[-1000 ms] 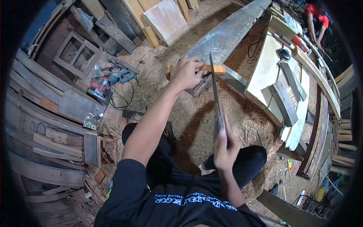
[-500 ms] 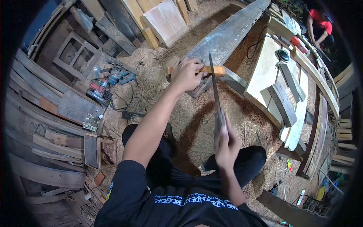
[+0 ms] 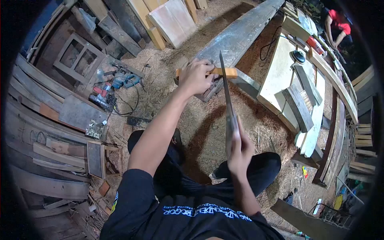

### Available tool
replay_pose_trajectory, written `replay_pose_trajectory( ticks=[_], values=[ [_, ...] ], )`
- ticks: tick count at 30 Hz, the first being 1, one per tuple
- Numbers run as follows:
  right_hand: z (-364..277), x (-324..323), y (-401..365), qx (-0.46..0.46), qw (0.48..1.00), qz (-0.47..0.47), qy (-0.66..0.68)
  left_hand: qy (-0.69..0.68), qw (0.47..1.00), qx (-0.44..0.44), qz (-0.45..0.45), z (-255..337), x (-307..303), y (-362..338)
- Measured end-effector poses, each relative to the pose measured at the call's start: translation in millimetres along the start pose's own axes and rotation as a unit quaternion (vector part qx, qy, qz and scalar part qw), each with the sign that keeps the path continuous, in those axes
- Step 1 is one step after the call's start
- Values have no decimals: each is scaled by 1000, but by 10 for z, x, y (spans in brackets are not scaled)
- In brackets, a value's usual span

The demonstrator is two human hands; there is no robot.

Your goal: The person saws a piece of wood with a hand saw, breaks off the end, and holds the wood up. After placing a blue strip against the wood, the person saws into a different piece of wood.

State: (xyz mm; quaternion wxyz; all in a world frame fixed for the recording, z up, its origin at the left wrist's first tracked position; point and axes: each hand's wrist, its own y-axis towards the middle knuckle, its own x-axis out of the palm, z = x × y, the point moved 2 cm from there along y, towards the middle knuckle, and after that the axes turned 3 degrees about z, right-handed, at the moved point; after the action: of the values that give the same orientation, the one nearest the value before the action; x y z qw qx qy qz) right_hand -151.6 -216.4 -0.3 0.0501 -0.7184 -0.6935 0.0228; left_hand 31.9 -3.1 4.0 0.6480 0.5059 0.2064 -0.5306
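My left hand (image 3: pixel 196 77) is closed over a short orange-brown wood strip (image 3: pixel 229 73), pressing it down across the near end of a long grey plank bench (image 3: pixel 240 36). In my right hand (image 3: pixel 241 152) is the handle of a handsaw (image 3: pixel 227 94), fingers wrapped round it. Its narrow blade points away from me and crosses the strip to the right of my left hand, near the strip's right end. The part of the strip beneath my left palm is hidden.
Power tools (image 3: pixel 105 96) with cords lie on the left floor among wood shavings. At right, a pale board (image 3: pixel 276 78) carries dark wood blocks (image 3: pixel 298 110) and a sander (image 3: pixel 298 56). A person in a red top (image 3: pixel 339 22) crouches at the far right. Planks (image 3: pixel 48 182) are stacked left.
The saw has moved very slightly away from me along its length, its tip a little higher in view. My left hand still holds the strip in place.
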Motion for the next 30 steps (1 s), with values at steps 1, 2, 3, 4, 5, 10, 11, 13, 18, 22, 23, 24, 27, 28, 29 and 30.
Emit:
replay_pose_trajectory(
  ticks=[1,2,3,4,5,10,11,13,18,22,23,24,27,28,29,30],
  values=[
    [34,66,181,-4,1000,3,0,-6,1000,-7,-19,9,-9,19],
    [134,154,377,-66,997,19,-35,-6,1000,-5,-15,41,-43,38],
    [147,230,458,-125,989,33,-71,5,999,-17,-30,53,-65,39],
    [130,245,416,-104,993,25,-40,16,998,-30,-47,54,-80,43],
    [168,216,346,-104,993,24,-41,16,998,-31,-47,51,-85,53],
    [592,-105,-435,-111,993,26,-42,14,1000,-6,6,52,-35,-12],
    [552,-147,-450,-111,993,25,-41,14,1000,-8,6,45,-22,-10],
    [171,-87,-390,-23,1000,9,7,2,1000,1,28,17,14,-10],
    [7,295,455,-93,996,7,-5,10,1000,-5,-13,58,-50,17],
    [152,182,114,-48,998,7,27,8,1000,6,4,15,-24,5],
    [226,77,-103,-36,999,3,36,6,1000,5,2,-2,7,3],
    [448,-64,-312,-74,997,19,-8,14,999,15,26,-4,25,-10],
    [425,-150,-466,-80,996,29,-38,15,999,6,41,30,25,-19],
    [307,-101,-334,-65,996,29,-46,9,999,-7,34,51,8,-13],
    [164,-52,-153,-55,997,28,-55,8,999,-4,36,59,-10,-9],
    [-9,36,45,-53,998,23,-38,7,1000,-7,9,47,-21,-2]
  ],
)
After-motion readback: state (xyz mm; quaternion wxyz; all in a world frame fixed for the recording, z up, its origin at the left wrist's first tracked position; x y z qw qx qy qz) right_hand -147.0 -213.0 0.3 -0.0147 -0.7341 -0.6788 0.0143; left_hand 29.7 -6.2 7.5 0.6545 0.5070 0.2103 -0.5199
